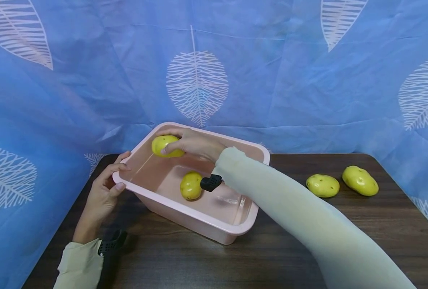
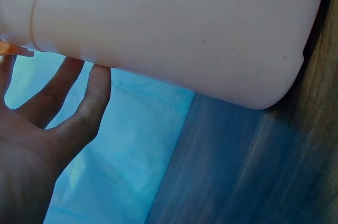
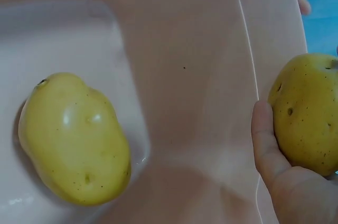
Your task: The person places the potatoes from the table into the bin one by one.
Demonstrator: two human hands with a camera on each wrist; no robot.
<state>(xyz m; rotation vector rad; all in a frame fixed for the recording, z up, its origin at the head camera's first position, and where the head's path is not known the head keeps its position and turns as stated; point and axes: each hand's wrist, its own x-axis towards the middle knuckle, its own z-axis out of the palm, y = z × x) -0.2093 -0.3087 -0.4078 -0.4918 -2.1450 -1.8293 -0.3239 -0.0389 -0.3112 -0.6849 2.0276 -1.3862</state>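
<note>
My left hand (image 1: 104,192) grips the left end rim of a pink plastic basin (image 1: 185,220), thumb and fingers around the edge. In the left wrist view its fingers (image 2: 97,94) reach up to the basin's outer wall. Over the far left part of the basin, my right hand (image 1: 201,145) holds a yellow potato (image 1: 162,145), with the thumb on its near side. A second potato (image 1: 191,185) lies on the basin floor, near the middle. The right wrist view shows this lying potato (image 3: 74,139) large and the held potato (image 3: 309,113) at the right edge.
Two more potatoes, a smaller one (image 1: 322,186) and a larger one (image 1: 360,181), lie on the dark wooden table (image 1: 289,249) to the right of the basin. A blue cloth with white leaf prints (image 1: 134,80) hangs behind the table. My right sleeve (image 1: 293,200) crosses the basin's right end.
</note>
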